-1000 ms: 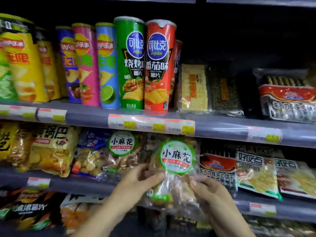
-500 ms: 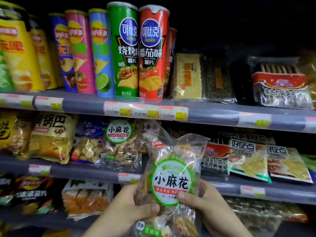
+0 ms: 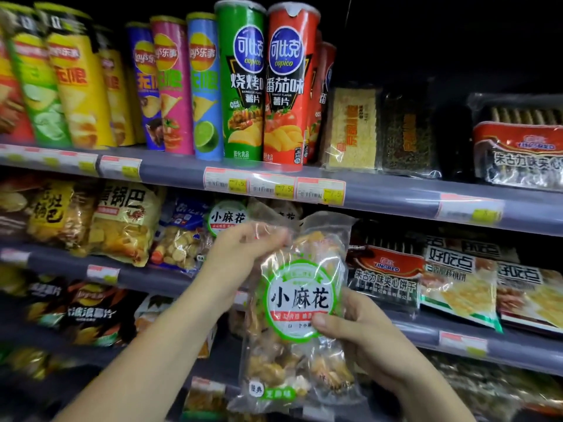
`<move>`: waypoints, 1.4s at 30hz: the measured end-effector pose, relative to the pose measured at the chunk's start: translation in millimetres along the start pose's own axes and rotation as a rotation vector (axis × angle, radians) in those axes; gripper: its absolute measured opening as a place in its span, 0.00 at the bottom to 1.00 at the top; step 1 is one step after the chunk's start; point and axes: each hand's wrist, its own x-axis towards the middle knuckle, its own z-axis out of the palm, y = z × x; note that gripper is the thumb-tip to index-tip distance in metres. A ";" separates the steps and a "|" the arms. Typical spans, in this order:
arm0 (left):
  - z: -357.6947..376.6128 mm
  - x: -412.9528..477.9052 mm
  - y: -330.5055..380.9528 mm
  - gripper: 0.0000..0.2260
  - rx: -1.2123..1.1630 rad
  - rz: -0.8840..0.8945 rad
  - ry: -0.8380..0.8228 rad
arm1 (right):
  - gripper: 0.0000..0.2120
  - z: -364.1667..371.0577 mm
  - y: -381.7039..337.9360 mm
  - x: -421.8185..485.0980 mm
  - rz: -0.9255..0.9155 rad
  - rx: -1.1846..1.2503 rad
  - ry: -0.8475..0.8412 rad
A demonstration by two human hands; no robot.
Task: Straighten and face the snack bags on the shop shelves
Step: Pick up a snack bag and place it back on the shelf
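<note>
Clear snack bag [image 3: 300, 300]: upright, round white label with a green rim facing out, brown twisted pieces visible inside. It is held in front of the middle shelf [image 3: 143, 277].

Left hand [image 3: 243, 252] grips the bag's top left edge, fingers curled round it. Right hand [image 3: 362, 333] grips the lower right side, thumb on the label.

0.5 s ago the left hand held the bag beside the label's lower edge; it now holds higher.

Behind the left hand, 1 matching bag [image 3: 227, 217] lies on the middle shelf. Above both hands, the upper shelf [image 3: 396, 196] holds upright crisp tubes [image 3: 240, 80].
</note>
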 end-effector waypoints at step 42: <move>25.2 53.1 -83.1 0.34 0.502 0.203 0.067 | 0.26 -15.5 -2.3 95.7 -0.315 -1.028 0.803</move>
